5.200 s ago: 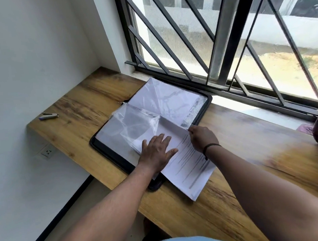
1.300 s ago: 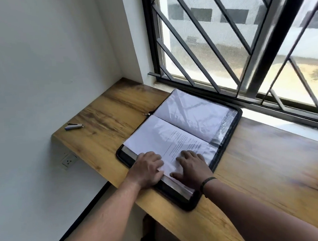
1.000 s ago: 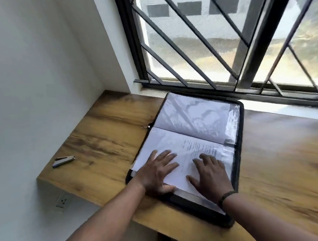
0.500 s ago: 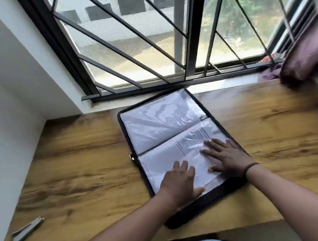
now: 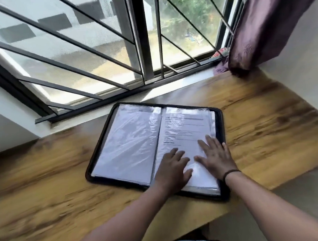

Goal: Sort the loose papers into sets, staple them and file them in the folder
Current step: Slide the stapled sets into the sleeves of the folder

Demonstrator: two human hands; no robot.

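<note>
Our left hand [image 5: 174,167] and right hand [image 5: 215,156] both lie flat with fingers straight and spread, gripping nothing, pressing side by side on the near part of the printed sheet [image 5: 185,129]. That sheet sits under a clear plastic sleeve [image 5: 175,119] on the right-hand page of the open black folder [image 5: 221,134], which rests on the wooden desk [image 5: 45,186] at about twelve o'clock from us, just short of the window sill [image 5: 180,84]. The left-hand page [image 5: 129,141], at eleven o'clock, shows only glossy plastic over white; we cannot tell what it holds.

The step looks like seating and smoothing the filed set. To do it well, we keep our palms low and stroke from the spine outward toward three o'clock, so trapped air leaves and the plastic does not crease. We press lightly, because the sleeve is slippery and the folder could slide on the wood. We check that the near edge of the paper sits fully inside the pocket. A purple curtain [image 5: 272,20] hangs at two o'clock, well apart from the folder.
</note>
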